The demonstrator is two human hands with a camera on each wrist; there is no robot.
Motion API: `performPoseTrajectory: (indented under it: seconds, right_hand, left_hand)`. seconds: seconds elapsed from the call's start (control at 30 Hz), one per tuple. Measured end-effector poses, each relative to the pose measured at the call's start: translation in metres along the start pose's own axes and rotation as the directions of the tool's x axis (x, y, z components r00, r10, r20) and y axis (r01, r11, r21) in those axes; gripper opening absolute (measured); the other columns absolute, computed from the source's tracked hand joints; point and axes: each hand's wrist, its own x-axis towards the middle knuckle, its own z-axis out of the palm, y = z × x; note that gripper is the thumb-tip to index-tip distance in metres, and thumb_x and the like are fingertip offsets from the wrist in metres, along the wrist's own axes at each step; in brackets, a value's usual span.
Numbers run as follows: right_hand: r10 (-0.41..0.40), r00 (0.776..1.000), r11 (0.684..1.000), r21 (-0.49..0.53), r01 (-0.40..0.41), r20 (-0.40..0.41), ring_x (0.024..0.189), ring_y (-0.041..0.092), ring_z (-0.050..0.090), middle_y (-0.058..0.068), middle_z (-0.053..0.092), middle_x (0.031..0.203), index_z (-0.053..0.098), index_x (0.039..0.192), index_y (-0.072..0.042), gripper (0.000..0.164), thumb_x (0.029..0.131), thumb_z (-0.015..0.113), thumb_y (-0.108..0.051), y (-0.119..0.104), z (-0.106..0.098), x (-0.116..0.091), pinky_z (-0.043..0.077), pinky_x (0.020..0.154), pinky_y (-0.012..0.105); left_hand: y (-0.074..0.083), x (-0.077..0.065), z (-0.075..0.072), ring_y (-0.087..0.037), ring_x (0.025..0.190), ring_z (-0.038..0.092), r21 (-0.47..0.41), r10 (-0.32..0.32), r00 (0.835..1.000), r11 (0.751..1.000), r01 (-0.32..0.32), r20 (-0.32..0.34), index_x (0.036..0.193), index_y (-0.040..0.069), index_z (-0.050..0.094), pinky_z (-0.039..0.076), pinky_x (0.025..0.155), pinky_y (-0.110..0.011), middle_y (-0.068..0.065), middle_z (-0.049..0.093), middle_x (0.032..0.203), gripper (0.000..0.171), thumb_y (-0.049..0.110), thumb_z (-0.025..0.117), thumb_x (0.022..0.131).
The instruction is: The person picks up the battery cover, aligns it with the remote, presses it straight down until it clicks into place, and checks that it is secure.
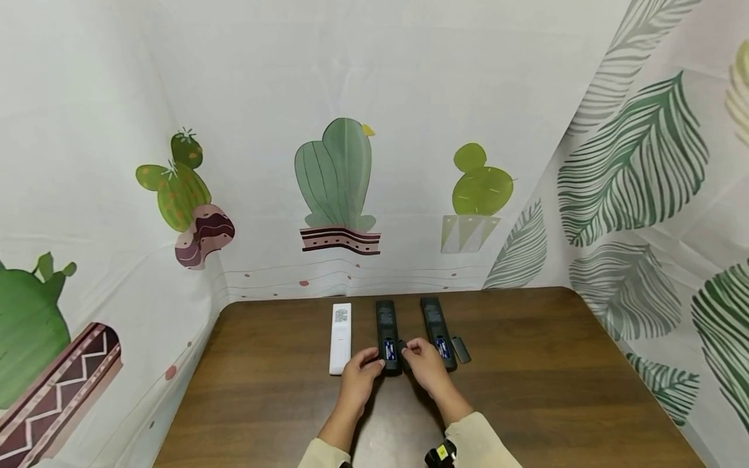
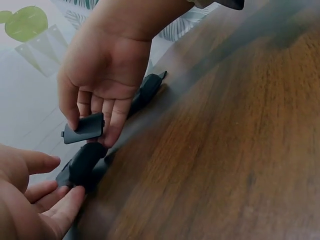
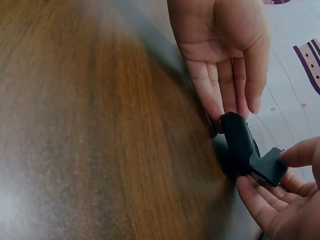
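A black remote control point(image 1: 387, 322) lies back side up in the middle of the table, its battery bay uncovered with blue batteries point(image 1: 390, 350) in it. At its left side, my left hand point(image 1: 358, 378) rests extended fingertips against the edge near the close end; the thumb stands apart in the right wrist view. My right hand point(image 1: 429, 368) is on the other side, pinching a small black battery cover point(image 2: 84, 128) between thumb and fingers. In the right wrist view the cover point(image 3: 271, 167) is tilted beside the remote's body point(image 3: 238, 140).
To the right lies a second black remote point(image 1: 434, 318), its bay also uncovered, with a loose battery cover point(image 1: 461, 350) beside it. A white remote point(image 1: 341, 339) lies on the left. Patterned cloth point(image 1: 404, 78) hangs behind the brown wooden table point(image 1: 526, 364).
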Motion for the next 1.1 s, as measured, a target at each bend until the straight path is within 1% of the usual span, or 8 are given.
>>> performPoseTrajectory:
  seconds: [0.07, 0.17, 0.27, 0.4, 0.5, 0.77, 0.9, 1.1]
  right_hand:
    - [0.003, 1.000, 1.000, 0.007, -0.003, 0.001, 0.088, 0.020, 0.061, 0.015, 0.071, 0.099, 0.066, 0.103, 0.002, 0.017, 0.096, 0.062, -0.014, -0.001, -0.001, -0.001, 0.051, 0.073, 0.030]
    - [0.004, 1.000, 1.000, 0.011, -0.004, 0.005, 0.089, 0.021, 0.062, 0.015, 0.071, 0.100, 0.066, 0.104, 0.002, 0.018, 0.096, 0.062, -0.014, -0.002, -0.001, -0.002, 0.052, 0.074, 0.031]
    - [0.002, 1.000, 1.000, 0.013, -0.002, 0.006, 0.090, 0.022, 0.062, 0.015, 0.070, 0.100, 0.066, 0.105, 0.003, 0.019, 0.096, 0.062, -0.014, -0.003, -0.002, -0.003, 0.052, 0.075, 0.033]
    - [0.009, 1.000, 1.000, 0.026, -0.009, 0.006, 0.090, 0.022, 0.061, 0.015, 0.070, 0.100, 0.066, 0.106, 0.004, 0.020, 0.097, 0.062, -0.014, -0.005, -0.003, -0.004, 0.052, 0.076, 0.033]
    - [0.011, 1.000, 0.999, 0.037, -0.012, 0.008, 0.090, 0.022, 0.061, 0.016, 0.070, 0.101, 0.066, 0.106, 0.004, 0.020, 0.097, 0.062, -0.014, -0.007, -0.003, -0.006, 0.052, 0.076, 0.032]
    - [0.001, 1.000, 0.999, 0.051, -0.001, 0.012, 0.092, 0.022, 0.061, 0.016, 0.070, 0.101, 0.066, 0.106, 0.004, 0.020, 0.097, 0.062, -0.014, -0.009, -0.004, -0.009, 0.051, 0.077, 0.032]
    - [0.011, 1.000, 0.998, 0.063, -0.012, 0.018, 0.094, 0.023, 0.062, 0.017, 0.070, 0.103, 0.066, 0.106, 0.004, 0.020, 0.097, 0.062, -0.014, -0.010, -0.004, -0.011, 0.051, 0.079, 0.033]
    - [0.001, 1.000, 0.996, 0.093, -0.002, 0.009, 0.094, 0.021, 0.060, 0.015, 0.069, 0.104, 0.065, 0.104, 0.002, 0.018, 0.097, 0.061, -0.014, -0.009, -0.002, -0.012, 0.049, 0.079, 0.031]
  left_hand:
    - [-0.001, 0.002, 0.001, -0.037, 0.116, 0.065, -0.027, -0.015, 1.000, 1.000, 0.015, -0.008, 0.131, -0.012, 0.057, 0.058, 0.087, -0.027, -0.031, 0.061, 0.130, 0.044, 0.005, 0.068, 0.092]
    - [-0.002, 0.004, 0.001, -0.036, 0.115, 0.066, -0.034, -0.034, 0.999, 0.999, 0.034, -0.005, 0.134, -0.012, 0.055, 0.057, 0.087, -0.027, -0.031, 0.060, 0.131, 0.050, 0.005, 0.070, 0.090]
    - [-0.001, 0.005, 0.001, -0.035, 0.115, 0.065, -0.025, -0.046, 0.999, 0.999, 0.046, 0.018, 0.139, -0.012, 0.050, 0.058, 0.089, -0.029, -0.032, 0.059, 0.133, 0.058, 0.006, 0.072, 0.089]
    - [0.001, 0.007, 0.001, -0.032, 0.115, 0.064, -0.015, -0.063, 0.996, 0.998, 0.064, 0.060, 0.143, -0.011, 0.047, 0.058, 0.088, -0.028, -0.030, 0.058, 0.135, 0.065, 0.008, 0.074, 0.087]
    - [0.001, 0.008, 0.001, -0.029, 0.114, 0.062, -0.032, -0.080, 0.993, 0.996, 0.083, 0.087, 0.145, -0.010, 0.044, 0.057, 0.085, -0.025, -0.028, 0.057, 0.137, 0.070, 0.007, 0.076, 0.085]
    - [-0.001, 0.008, -0.003, -0.028, 0.119, 0.063, -0.062, -0.087, 0.987, 0.993, 0.096, 0.137, 0.151, -0.009, 0.037, 0.056, 0.088, -0.025, -0.027, 0.049, 0.142, 0.078, 0.004, 0.076, 0.085]
    - [-0.003, 0.007, -0.005, -0.025, 0.118, 0.063, -0.069, -0.094, 0.982, 0.992, 0.107, 0.164, 0.153, -0.003, 0.037, 0.056, 0.085, -0.026, -0.025, 0.054, 0.140, 0.077, 0.003, 0.074, 0.085]
    - [-0.002, 0.007, -0.005, -0.019, 0.109, 0.067, -0.137, -0.086, 0.977, 0.984, 0.114, 0.196, 0.156, 0.010, 0.037, 0.056, 0.086, -0.027, -0.023, 0.063, 0.134, 0.078, 0.001, 0.072, 0.087]
